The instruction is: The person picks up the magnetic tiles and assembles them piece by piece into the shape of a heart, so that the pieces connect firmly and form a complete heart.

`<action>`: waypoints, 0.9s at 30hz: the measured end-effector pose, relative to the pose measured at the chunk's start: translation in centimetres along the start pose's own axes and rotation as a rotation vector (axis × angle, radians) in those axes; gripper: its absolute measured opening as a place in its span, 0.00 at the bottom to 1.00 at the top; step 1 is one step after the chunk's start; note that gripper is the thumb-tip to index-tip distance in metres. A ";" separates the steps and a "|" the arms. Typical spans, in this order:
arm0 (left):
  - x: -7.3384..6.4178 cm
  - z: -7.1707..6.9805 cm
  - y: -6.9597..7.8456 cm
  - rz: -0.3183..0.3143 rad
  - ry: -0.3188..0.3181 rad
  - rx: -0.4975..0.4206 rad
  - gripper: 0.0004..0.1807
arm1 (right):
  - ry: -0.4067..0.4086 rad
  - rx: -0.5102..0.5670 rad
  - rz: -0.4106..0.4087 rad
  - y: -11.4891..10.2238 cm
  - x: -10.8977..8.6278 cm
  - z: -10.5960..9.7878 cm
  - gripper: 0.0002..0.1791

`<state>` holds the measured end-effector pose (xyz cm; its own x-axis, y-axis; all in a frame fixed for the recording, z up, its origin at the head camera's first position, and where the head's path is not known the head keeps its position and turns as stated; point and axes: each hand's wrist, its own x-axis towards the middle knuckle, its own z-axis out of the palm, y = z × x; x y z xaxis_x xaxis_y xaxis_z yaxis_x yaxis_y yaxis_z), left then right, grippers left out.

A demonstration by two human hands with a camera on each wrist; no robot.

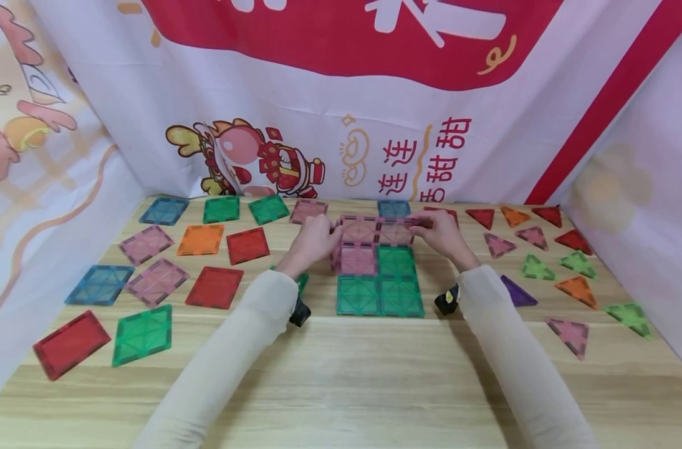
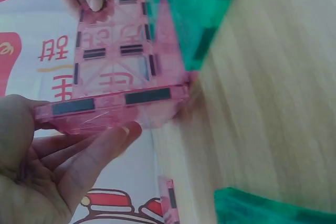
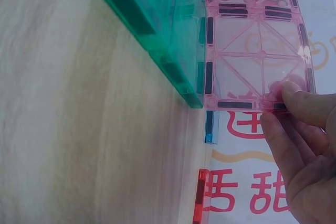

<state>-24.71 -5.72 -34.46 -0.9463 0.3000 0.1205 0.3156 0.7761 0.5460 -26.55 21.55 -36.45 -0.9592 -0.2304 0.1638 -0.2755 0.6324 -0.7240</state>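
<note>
Several square magnetic tiles lie joined flat mid-table: green tiles (image 1: 380, 295) in front and at back right, a pink tile (image 1: 358, 259) at back left. Two translucent pink tiles (image 1: 378, 231) stand upright side by side along the back edge. Another upright pink tile (image 2: 110, 109) meets them at the left corner, and my left hand (image 1: 317, 239) holds it between thumb and fingers. My right hand (image 1: 441, 232) pinches the outer corner of the right-hand back tile (image 3: 260, 59), with the thumb on one face and fingers behind.
Loose square tiles, such as a red tile (image 1: 214, 287) and an orange tile (image 1: 201, 239), lie to the left. Triangular tiles, including a purple triangle (image 1: 517, 292), are spread on the right. A blue tile (image 1: 393, 208) lies behind the upright tiles, near the printed cloth backdrop (image 1: 330, 100).
</note>
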 end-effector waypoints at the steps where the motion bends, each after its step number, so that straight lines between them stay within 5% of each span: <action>1: -0.1 0.1 0.0 -0.005 -0.007 -0.013 0.28 | 0.004 0.003 -0.012 0.0 0.0 0.1 0.13; 10: -0.7 -0.9 -0.6 0.049 -0.146 -0.090 0.25 | 0.011 -0.001 -0.025 0.1 0.0 0.1 0.12; 16: -1.8 -2.8 -2.0 0.058 -0.200 -0.031 0.15 | -0.001 0.008 -0.015 0.0 0.0 0.1 0.13; 22: -3.5 -4.9 -4.0 0.005 -0.372 0.021 0.29 | 0.010 0.006 -0.013 0.0 0.1 0.0 0.13; 27: -5.0 -5.3 -5.5 -0.016 -0.497 0.112 0.37 | -0.005 0.014 0.002 0.0 0.1 -0.1 0.14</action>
<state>-22.05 -14.38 -33.69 -0.8120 0.4941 -0.3107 0.3325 0.8291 0.4494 -26.63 21.58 -36.42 -0.9593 -0.2332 0.1593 -0.2731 0.6220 -0.7338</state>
